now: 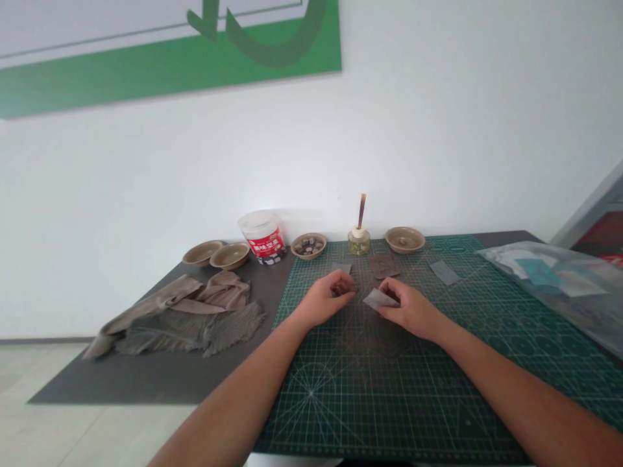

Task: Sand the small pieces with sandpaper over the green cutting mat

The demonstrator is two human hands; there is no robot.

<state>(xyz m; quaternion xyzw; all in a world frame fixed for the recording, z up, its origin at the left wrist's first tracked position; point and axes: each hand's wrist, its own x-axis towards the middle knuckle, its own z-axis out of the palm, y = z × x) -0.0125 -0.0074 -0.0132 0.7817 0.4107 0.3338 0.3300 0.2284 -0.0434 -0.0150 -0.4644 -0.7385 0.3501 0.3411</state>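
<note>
Grey sheet held in R hand, L hand nearby, over grn mat

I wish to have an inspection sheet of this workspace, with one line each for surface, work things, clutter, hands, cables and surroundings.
Surface: green gridded mat on a dark tabletop.
Work things: small grey sheet in the right hand; a second grey piece lies farther right; a brown square piece lies beyond the hands.
Clutter: crumpled cloth and red-labelled tub at left, four bowls, jar with sticks, plastic bag at right.
Hands: right pinches the sheet; left hand is curled, its contents unclear.
Cables: nothing seen.
Surroundings: white wall, green-and-white sign.
</note>
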